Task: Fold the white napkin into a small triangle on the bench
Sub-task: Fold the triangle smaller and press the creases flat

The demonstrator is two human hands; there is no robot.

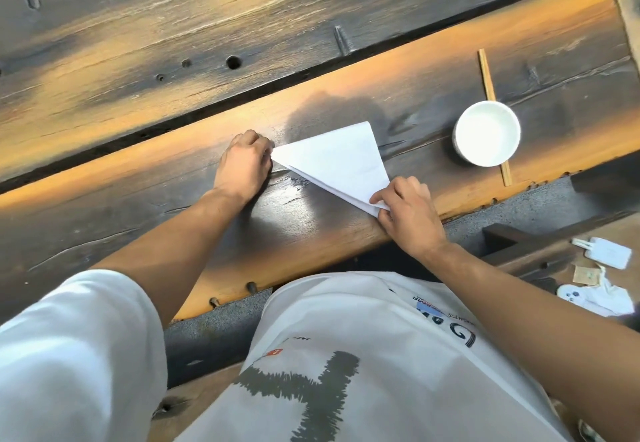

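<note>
Napkin (pixel 341 161): white, folded into a triangle, lying flat on the bench between the two hands; layered edges show along its near side.
Bench (pixel 138 206): worn wooden plank, dark in the middle and orange at the edges, running diagonally across the view.
Left hand (pixel 244 164): fingers curled down, knuckles up, fingertips pressing the napkin's left corner against the wood.
Right hand (pixel 408 209): thumb and forefinger closed in a pinch on the napkin's near-right corner, the other fingers curled under.
Cup (pixel 487 133): white, round, upright on the bench, right of the napkin and apart from it.
Chopsticks (pixel 487 76): wooden, lying on the bench, partly hidden beneath the cup.
Shirt (pixel 346 355): white with dark print, filling the bottom of the view.
Litter (pixel 602 279): white tags and paper scraps on the ground at right.
</note>
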